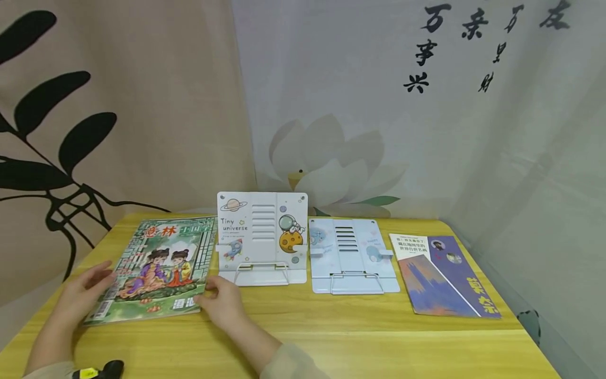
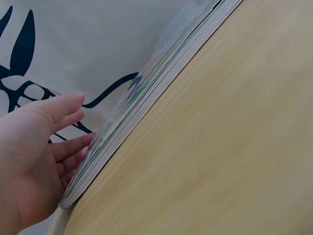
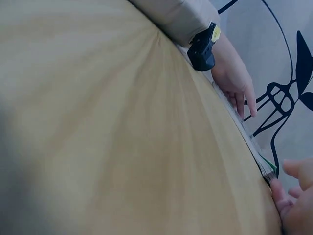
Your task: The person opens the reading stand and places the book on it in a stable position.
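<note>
Evidently, I see the left hand and right hand relaxed at the magazine, where uneven pushing could skew it into the astronaut-printed stand.

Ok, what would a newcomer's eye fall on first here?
Likely the green, colourfully illustrated paper magazine at the head view's left, between the bare left hand and bare right hand. Next, perhaps, the white, astronaut-printed rectangular stand near the centre, then the purple-and-white rectangular paper book at the right.
</note>
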`<state>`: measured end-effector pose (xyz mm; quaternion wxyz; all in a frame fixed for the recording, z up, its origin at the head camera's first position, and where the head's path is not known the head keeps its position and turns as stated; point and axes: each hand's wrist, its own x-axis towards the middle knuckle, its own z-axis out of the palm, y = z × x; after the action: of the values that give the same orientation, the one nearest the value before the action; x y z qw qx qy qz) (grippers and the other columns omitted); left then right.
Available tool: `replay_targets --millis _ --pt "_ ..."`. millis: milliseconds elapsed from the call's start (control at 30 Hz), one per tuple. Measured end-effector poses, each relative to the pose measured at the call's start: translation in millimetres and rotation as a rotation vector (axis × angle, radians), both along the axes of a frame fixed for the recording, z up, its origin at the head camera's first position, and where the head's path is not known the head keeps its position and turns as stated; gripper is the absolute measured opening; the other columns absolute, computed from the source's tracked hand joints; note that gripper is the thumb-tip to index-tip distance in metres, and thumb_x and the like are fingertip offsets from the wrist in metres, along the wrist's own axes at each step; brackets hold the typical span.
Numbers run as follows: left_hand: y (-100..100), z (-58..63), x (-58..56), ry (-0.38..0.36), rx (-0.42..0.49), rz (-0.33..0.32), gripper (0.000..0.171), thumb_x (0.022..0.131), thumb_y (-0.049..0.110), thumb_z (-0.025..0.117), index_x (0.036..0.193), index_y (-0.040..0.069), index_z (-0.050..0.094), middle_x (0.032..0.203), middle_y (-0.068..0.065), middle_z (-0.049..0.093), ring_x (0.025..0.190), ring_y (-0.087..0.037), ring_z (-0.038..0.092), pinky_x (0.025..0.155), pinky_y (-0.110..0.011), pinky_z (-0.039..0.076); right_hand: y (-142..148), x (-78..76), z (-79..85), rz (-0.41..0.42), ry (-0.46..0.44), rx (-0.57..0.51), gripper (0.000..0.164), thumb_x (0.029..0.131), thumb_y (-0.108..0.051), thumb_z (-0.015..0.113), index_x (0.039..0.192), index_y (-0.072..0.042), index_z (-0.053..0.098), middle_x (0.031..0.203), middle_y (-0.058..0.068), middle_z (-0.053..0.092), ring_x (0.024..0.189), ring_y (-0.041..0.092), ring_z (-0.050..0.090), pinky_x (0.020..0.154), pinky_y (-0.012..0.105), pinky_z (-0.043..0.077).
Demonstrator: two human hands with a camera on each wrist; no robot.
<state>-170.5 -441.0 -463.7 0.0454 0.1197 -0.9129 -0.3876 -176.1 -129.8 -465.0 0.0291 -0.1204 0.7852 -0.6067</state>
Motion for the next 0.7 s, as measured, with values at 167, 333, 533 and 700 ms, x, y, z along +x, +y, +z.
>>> replay_targets --millis 167,333,533,700 --pt "-1.0 -0.3 0.1 -0.059 0.007 0.009 0.084 0.097 0.056 0.039 0.146 -0.01 0.022 0.138 -0.04 0.029 0.12 -0.056 0.031 0.09 -0.069 0.028 -2.8 -4.3 1.1 0.009 0.054 0.113 0.04 0.071 -0.003 0.082 0.109 0.0 0.07 0.084 -0.004 0.064 0.066 -0.002 0.05 0.061 0.015 0.045" --pt "1.2 0.0 -0.3 -0.07 -0.045 -0.002 0.082 0.097 0.053 0.041 0.143 -0.013 0.025 0.133 -0.041 0.033 0.113 -0.054 0.038 0.084 -0.063 0.035 -3.7 -5.4 3.2 0.016 0.051 0.186 0.047 0.067 -0.002 0.084 0.112 0.001 0.069 0.084 -0.006 0.063 0.069 -0.001 0.049 0.065 0.015 0.045" --pt "1.8 0.4 -2.7 -0.071 -0.109 -0.052 0.078 0.098 0.049 0.042 0.145 -0.01 0.022 0.138 -0.045 0.021 0.121 -0.063 0.024 0.091 -0.072 0.025 -2.6 -4.0 3.1 0.033 0.064 0.239 0.051 0.067 -0.003 0.084 0.115 -0.001 0.068 0.083 -0.008 0.056 0.069 0.0 0.045 0.064 0.015 0.044" --pt "1.6 -2.2 -0.3 -0.063 -0.002 -0.023 0.071 0.099 0.046 0.045 0.15 0.004 0.02 0.145 -0.04 0.01 0.126 -0.063 0.012 0.095 -0.073 0.017 -1.4 -3.7 2.7 0.043 0.085 0.28 0.054 0.066 -0.006 0.086 0.116 -0.003 0.068 0.085 -0.008 0.056 0.068 0.0 0.045 0.063 0.016 0.043"
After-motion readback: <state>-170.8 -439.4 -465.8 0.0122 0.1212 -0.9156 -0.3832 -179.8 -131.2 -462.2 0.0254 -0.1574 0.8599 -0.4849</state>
